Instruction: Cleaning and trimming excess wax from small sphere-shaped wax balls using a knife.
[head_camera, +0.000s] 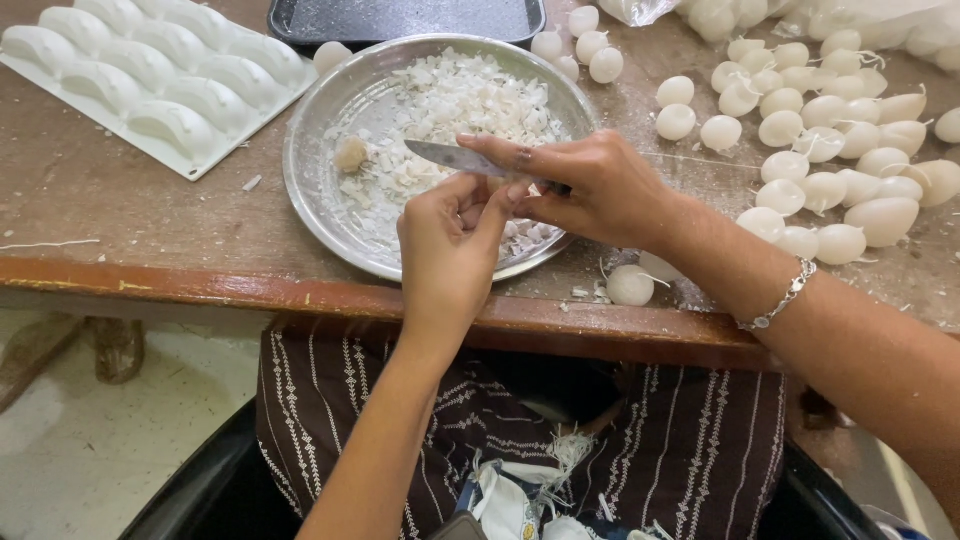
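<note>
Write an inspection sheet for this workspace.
Surface: worn wooden table, scattered with white flakes.
Job's things: knife; metal dish of white shavings; the piece in the left hand is hidden.
Clutter: white egg-shaped pieces with wicks at right, white mould tray, dark tray, clear bags.
Hands: right hand grips the knife; left hand closed below the blade.
Cables: nothing seen.
Surroundings: patterned lap cloth, pale floor, shavings on the lap.
</note>
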